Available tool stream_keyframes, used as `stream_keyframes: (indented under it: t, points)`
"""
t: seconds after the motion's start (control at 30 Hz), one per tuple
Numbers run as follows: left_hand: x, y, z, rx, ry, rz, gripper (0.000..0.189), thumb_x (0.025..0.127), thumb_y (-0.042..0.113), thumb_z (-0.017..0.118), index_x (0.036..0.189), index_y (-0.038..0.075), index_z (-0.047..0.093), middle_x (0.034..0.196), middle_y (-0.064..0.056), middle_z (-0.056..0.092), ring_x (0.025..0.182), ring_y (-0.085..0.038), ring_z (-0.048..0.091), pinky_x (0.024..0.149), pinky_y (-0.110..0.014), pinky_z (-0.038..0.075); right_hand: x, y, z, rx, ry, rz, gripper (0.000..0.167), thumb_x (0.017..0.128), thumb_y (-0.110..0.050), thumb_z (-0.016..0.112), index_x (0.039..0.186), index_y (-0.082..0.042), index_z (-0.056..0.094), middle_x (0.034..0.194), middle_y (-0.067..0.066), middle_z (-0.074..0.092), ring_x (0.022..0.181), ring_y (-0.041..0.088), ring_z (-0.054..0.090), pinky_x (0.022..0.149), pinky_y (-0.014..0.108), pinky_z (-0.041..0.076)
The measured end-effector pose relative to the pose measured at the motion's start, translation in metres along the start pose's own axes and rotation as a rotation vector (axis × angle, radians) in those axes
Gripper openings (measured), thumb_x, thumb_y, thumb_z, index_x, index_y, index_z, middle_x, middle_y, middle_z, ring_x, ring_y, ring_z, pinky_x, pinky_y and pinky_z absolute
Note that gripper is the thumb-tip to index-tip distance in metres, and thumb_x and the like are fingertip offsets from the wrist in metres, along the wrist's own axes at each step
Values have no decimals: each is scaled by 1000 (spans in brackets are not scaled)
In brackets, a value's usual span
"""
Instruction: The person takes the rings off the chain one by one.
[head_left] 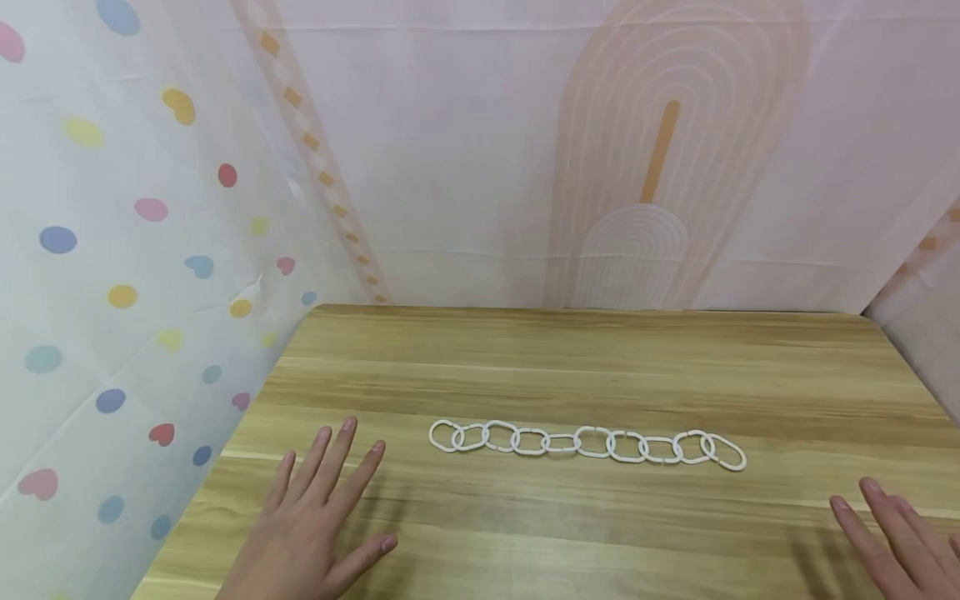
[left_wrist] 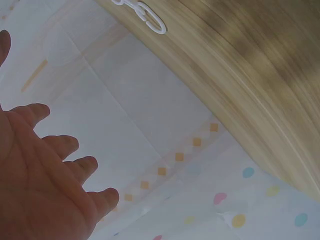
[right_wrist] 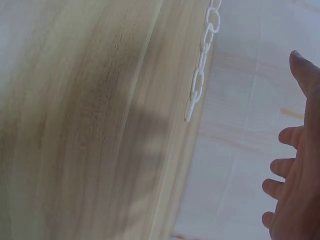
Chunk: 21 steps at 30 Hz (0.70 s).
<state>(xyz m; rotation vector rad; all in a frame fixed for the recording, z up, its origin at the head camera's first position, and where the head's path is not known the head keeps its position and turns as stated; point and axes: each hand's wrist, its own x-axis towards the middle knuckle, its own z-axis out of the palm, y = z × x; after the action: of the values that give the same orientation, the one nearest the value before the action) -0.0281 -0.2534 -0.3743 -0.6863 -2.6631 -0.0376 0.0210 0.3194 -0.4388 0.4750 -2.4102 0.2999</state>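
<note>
A chain of white oval plastic links (head_left: 627, 447) lies stretched from left to right across the wooden table, its rightmost link slanting toward the near side. To the left of the chain, my left hand (head_left: 307, 517) is held over the table with its fingers spread. My right hand (head_left: 903, 542) is at the right edge of the head view, partly cut off, fingers extended and apart from the chain. Both hands are bare and hold nothing. One end of the chain (left_wrist: 152, 20) shows in the left wrist view, and a longer stretch of links (right_wrist: 198, 82) in the right.
The wood-grain table (head_left: 570, 358) runs back to a pale pink patterned cloth (head_left: 450, 167) hung behind it. Along its left side hangs a white cloth (head_left: 150, 250) with colored dots and hearts. Shadows of the hands fall on the tabletop.
</note>
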Motion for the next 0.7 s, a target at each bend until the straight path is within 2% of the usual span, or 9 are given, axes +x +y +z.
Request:
stream_keyframes:
  t: [0.1,0.17,0.3,0.33,0.37,0.47,0.57,0.63,0.7]
  points:
    - [0,0,2,-4,-2,0,86,90,72,54,158,23,33,166,-10,21,150,-33,21,122,-40,-8,-3,-3,0,36,-29,47,83,88,-79,47,156,-34,33,162,-9,19,141,-2,9,117,66,5]
    - [0,1,3,-8,-6,1,87,90,72,54,158,24,32,166,-9,19,150,-33,20,122,-40,-8,-2,-9,3,79,6,94,84,86,-75,55,154,-28,39,162,-4,24,146,8,12,118,62,5]
    - [0,1,4,-15,-2,6,86,91,72,52,158,23,33,166,-10,20,151,-33,20,122,-41,-7,1,-21,4,137,51,197,92,73,-65,76,147,-15,53,158,1,35,147,8,21,119,60,6]
    - [0,0,5,-13,3,9,85,91,73,50,158,23,33,166,-11,21,150,-33,21,122,-41,-7,2,-23,5,137,69,212,93,70,-65,78,143,-12,56,157,3,39,146,8,24,119,60,8]
    - [0,0,5,-13,7,12,85,92,73,49,158,22,34,165,-12,22,149,-34,22,122,-41,-7,4,-21,7,130,116,177,91,71,-66,77,139,-9,60,153,8,45,144,14,32,120,58,9]
    - [1,1,5,-19,14,17,84,93,74,46,157,21,35,164,-13,23,151,-33,20,122,-40,-8,8,-17,13,127,219,103,91,75,-73,70,130,0,65,142,21,54,122,51,53,120,38,21]
    - [3,3,6,-36,17,22,84,93,74,45,157,20,36,165,-13,22,154,-27,10,121,-38,-9,9,-16,16,160,250,80,94,73,-73,73,126,5,66,134,30,57,84,69,52,110,13,21]
    - [5,6,7,-50,20,23,84,93,74,45,157,19,35,166,-12,20,154,-22,5,121,-37,-9,7,-21,10,208,161,165,99,62,-64,85,133,1,62,141,27,53,110,60,53,107,9,17]
    - [6,8,8,-70,26,25,84,93,73,46,157,18,35,166,-11,20,154,-22,8,121,-35,-8,8,-23,9,242,114,182,105,55,-58,91,136,1,60,144,24,51,131,39,47,108,10,16]
